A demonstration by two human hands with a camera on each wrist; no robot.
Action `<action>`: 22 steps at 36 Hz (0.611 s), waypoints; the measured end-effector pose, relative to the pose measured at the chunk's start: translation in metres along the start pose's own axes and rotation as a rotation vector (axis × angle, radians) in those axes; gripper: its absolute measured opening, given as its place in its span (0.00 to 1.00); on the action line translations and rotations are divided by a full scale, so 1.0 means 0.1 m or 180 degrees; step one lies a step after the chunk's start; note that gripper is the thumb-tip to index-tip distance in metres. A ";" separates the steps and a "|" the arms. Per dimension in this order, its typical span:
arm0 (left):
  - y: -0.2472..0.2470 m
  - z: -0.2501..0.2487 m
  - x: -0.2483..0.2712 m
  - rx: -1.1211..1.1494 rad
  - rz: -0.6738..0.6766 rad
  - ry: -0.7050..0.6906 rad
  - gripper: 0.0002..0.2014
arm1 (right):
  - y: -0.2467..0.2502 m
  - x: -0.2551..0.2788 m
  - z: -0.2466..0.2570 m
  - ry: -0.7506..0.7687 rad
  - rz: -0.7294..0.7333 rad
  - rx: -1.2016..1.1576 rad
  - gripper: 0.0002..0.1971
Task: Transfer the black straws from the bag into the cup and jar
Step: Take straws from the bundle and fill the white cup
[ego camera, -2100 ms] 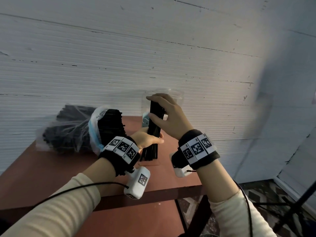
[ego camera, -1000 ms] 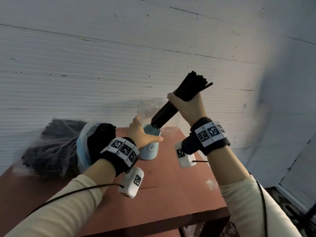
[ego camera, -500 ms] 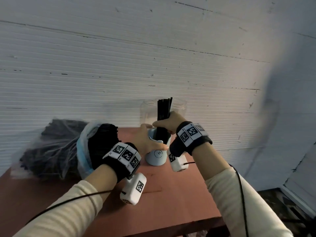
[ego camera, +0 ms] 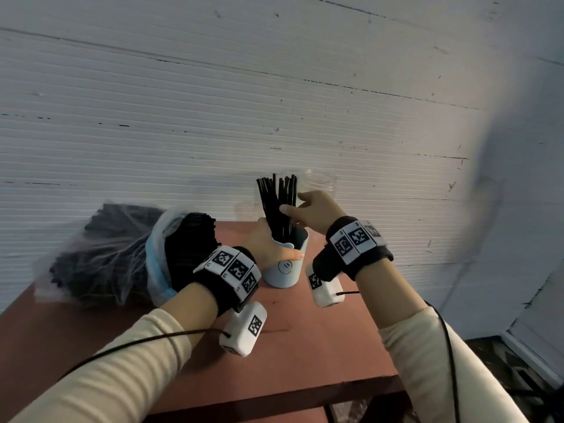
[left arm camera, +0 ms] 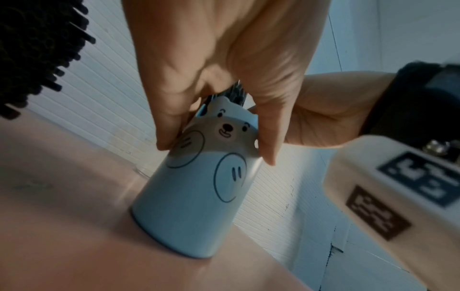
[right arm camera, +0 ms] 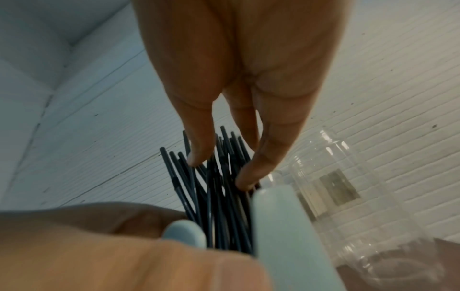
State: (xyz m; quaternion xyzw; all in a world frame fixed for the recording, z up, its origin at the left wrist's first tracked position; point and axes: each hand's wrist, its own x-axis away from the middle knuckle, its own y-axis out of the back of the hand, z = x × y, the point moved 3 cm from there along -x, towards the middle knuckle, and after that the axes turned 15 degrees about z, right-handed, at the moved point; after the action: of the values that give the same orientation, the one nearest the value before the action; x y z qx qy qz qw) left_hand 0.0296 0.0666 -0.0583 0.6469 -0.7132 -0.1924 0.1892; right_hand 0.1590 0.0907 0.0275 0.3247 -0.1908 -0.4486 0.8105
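A light blue cup (ego camera: 285, 270) with a bear face (left arm camera: 199, 196) stands on the red-brown table (ego camera: 305, 346). A bundle of black straws (ego camera: 277, 206) stands upright in it, fanned out at the top (right arm camera: 219, 206). My left hand (ego camera: 271, 245) grips the cup near its rim, fingers on one side and thumb on the other (left arm camera: 215, 152). My right hand (ego camera: 291, 203) is beside the straws' upper part, its fingers straight and touching them (right arm camera: 219, 173). The clear jar (ego camera: 320, 181) stands behind the cup with no straws showing in it (right arm camera: 348, 187). The plastic bag (ego camera: 122, 254) of black straws lies left.
The bag's open mouth shows straw ends (left arm camera: 37, 49) close to my left wrist. A white ribbed wall (ego camera: 274, 102) rises right behind the table. The table's front edge (ego camera: 274, 401) and right edge lie near my forearms.
My right hand lifted the straw bundle, brought it down into the cup, then loosened its hold. The straws have spread apart in the cup. My left hand stays on the cup.
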 end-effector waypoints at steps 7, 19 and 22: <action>0.19 -0.26 0.53 -0.0215 0.0274 0.0332 0.27 | 0.04 0.23 0.07 0.0286 -0.0899 0.0335 0.29; 1.23 -0.07 1.33 -0.0589 -0.1483 -0.0277 0.16 | -0.85 0.36 0.72 0.1422 -0.0247 0.0203 0.11; 1.40 0.12 1.44 -0.0798 -0.1490 -0.0117 0.10 | -1.10 0.30 0.81 0.1335 0.0175 0.0317 0.13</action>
State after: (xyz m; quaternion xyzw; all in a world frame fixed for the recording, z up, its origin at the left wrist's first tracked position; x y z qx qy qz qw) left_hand -0.1089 -0.0640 0.0070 0.7622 -0.5181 -0.3294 0.2052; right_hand 0.0595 -0.0059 0.0092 0.4452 -0.0487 -0.3390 0.8273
